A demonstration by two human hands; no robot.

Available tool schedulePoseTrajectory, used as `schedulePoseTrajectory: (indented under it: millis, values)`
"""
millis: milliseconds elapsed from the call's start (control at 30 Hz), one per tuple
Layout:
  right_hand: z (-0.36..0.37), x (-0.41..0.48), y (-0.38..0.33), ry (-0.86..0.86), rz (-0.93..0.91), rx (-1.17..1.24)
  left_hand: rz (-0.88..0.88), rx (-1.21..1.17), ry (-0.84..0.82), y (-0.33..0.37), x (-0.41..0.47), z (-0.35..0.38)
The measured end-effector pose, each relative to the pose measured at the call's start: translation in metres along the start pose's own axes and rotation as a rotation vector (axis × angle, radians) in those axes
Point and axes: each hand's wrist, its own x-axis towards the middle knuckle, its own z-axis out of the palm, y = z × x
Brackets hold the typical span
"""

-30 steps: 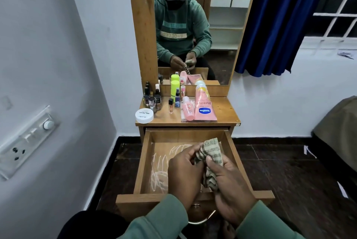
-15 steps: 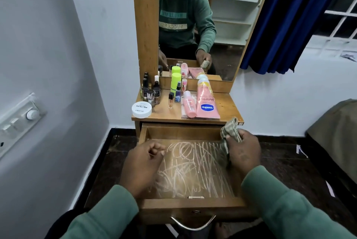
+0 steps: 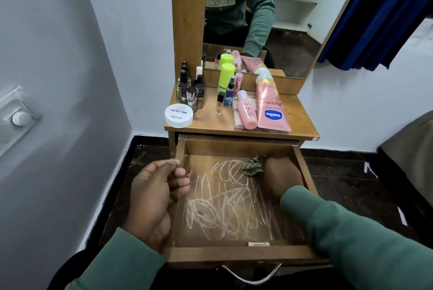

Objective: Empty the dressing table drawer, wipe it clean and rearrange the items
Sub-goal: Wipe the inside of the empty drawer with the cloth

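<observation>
Handle: the metal drawer handle (image 3: pixel 251 274) hangs at the near edge, below the wooden front.
Drawer: the dressing table drawer (image 3: pixel 234 255) is pulled fully out, its floor covered in pale scribble marks (image 3: pixel 229 207).
Left hand: the left hand (image 3: pixel 152 196) lies over the drawer's left wall with its fingers curled and the thumb tip against the forefinger. Whether it grips the wall or only rests there, I cannot tell.
Right hand: the right hand (image 3: pixel 282 176), somewhat blurred, is inside the drawer at the far right corner, holding the cloth down on the floor.
Cloth: the patterned cloth (image 3: pixel 252 166) is bunched and pokes out at the hand's left.
Table top (image 3: pixel 302 123): a white Zudio nail polish tub (image 3: pixel 179 115) sits at the front left. Nail polish bottles (image 3: pixel 189 88) cluster behind it. A green-capped bottle (image 3: pixel 225 78) stands mid-back. A pink bottle (image 3: pixel 246 113) and a Vaseline tube (image 3: pixel 271 109) lie side by side on the right.
Mirror (image 3: pixel 293 8): it reflects a green sleeve.
</observation>
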Motion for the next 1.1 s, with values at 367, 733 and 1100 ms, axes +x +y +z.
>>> schedulePoseTrajectory:
  millis: [367,733,1100]
  values:
    - [0.013,0.011,-0.021,-0.007,-0.111,-0.006,-0.01,-0.01,0.058,0.0,0.0,0.005]
    - [0.026,0.017,-0.074,0.011,-0.282,0.036,-0.013,-0.02,0.06,0.003,-0.001,0.005]
    - [0.021,0.025,-0.119,0.0,-0.516,0.044,0.058,0.041,0.071,-0.002,0.001,0.006]
